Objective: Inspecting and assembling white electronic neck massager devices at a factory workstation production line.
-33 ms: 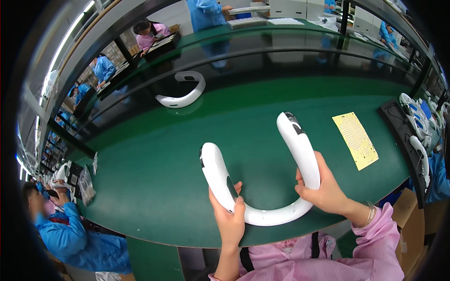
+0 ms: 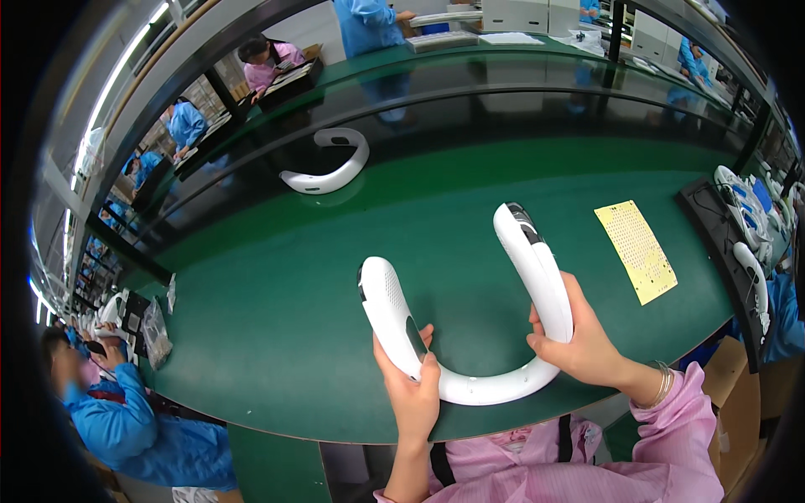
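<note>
A white U-shaped neck fan is held over the green table, its two ends pointing away from me. My left hand is closed round the left arm of the fan, beside a dark oval panel; small vent holes dot that arm nearer its tip. My right hand grips the lower part of the right arm, thumb on the inner side. Dark glossy inserts show at the right tip. Farther off, a second white neck fan lies by itself along the dark strip past the green surface.
A yellow sheet with rows of small holes lies to the right on the green table. Beyond it a black tray holds white parts and cables. Plastic bags sit at the left edge, near a co-worker in blue.
The neck fan has turned very slightly in my hands, its right arm showing a little more of a seam. Both hands keep their hold.
</note>
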`<state>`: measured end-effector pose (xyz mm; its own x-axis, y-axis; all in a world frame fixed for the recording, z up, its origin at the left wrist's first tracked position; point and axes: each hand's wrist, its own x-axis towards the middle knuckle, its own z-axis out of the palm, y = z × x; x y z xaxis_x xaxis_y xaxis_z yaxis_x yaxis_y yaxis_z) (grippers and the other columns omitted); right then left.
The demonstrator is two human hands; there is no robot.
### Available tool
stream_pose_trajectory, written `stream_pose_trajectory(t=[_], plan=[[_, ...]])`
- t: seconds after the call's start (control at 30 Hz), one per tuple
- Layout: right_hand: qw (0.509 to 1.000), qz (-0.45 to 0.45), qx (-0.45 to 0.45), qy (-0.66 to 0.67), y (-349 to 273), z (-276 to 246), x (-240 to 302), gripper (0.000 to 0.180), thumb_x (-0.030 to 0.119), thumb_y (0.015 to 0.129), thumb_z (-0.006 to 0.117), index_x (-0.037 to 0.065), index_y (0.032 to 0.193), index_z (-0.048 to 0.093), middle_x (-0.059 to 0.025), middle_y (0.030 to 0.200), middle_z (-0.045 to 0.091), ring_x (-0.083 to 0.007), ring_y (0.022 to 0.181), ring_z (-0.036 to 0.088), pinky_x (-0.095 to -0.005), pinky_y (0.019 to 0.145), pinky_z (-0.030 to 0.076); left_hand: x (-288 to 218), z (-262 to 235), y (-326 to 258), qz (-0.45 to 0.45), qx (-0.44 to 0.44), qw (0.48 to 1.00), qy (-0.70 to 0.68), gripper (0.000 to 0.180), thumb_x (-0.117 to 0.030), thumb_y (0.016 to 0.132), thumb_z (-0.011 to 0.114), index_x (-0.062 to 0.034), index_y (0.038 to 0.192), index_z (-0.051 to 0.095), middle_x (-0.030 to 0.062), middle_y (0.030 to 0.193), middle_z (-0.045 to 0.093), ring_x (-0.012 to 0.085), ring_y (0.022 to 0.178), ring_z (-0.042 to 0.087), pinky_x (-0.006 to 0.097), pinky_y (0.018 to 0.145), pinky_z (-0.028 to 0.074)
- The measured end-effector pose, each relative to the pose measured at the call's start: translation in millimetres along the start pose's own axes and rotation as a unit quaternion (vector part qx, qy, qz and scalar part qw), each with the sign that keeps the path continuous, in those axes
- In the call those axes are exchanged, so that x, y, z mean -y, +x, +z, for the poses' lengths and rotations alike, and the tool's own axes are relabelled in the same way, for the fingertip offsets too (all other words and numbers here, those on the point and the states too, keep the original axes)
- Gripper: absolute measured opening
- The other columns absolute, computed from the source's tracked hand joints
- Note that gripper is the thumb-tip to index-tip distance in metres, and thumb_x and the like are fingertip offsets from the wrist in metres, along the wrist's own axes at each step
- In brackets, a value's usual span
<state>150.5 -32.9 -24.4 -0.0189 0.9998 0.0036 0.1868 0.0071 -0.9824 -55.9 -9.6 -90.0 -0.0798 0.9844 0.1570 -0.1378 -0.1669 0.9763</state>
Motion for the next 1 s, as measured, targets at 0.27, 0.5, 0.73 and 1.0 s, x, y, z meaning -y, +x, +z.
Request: stream_pose_trajectory(t=[0.27, 0.5, 0.73, 1.0], plan=[[0.999, -0.004, 0.028, -0.015, -7, -5, 12, 0.075, 0.012, 0.078, 0.065, 0.000, 0.137, 0.021, -0.0136, 0.107, 0.050, -0.0206, 0.098, 0.052, -0.0326, 0.082, 0.043, 3, -2, -2, -0.018, 0.054, 0.998, 0.001, 0.065, -0.001, 0.088, 0.043, 0.0002, 0.142, 0.006, 0.0235, 0.127, 0.041, 0.0295, 0.113, 0.053, 0.040, 0.094, 0.046], [0.987, 0.080, 0.021, 0.140, 55, -23, -3, 0.053, 0.006, 0.079, 0.060, -0.002, 0.124, 0.033, -0.0074, 0.084, 0.050, -0.0137, 0.067, 0.053, -0.0292, 0.061, 0.048, 2, -2, -3, -0.006, 0.036, 0.995, 0.094, 0.050, -0.021, 0.100, 0.031, 0.0015, 0.143, 0.018, 0.0204, 0.139, 0.032, 0.0307, 0.116, 0.051, 0.039, 0.089, 0.049], [0.889, 0.019, -0.136, 0.436, 188, -57, -28, 0.045, 0.027, 0.091, 0.057, -0.004, 0.117, 0.038, -0.0162, 0.117, 0.046, -0.0247, 0.103, 0.050, -0.0420, 0.097, 0.042, 11, -1, -3, 0.083, 0.166, 0.936, 0.301, 0.041, -0.014, 0.093, 0.044, 0.0011, 0.131, 0.042, 0.0188, 0.139, 0.035, 0.0337, 0.114, 0.049, 0.041, 0.091, 0.043], [0.885, -0.200, -0.184, -0.379, 200, -22, -120, 0.038, 0.008, 0.071, 0.056, -0.001, 0.108, 0.058, -0.0195, 0.119, 0.051, -0.0344, 0.113, 0.047, -0.0438, 0.096, 0.038, 5, -6, 27, 0.397, 0.249, 0.711, 0.523, 0.042, -0.023, 0.090, 0.053, -0.0011, 0.125, 0.046, 0.0145, 0.109, 0.058, 0.0243, 0.088, 0.058, 0.040, 0.084, 0.046]])
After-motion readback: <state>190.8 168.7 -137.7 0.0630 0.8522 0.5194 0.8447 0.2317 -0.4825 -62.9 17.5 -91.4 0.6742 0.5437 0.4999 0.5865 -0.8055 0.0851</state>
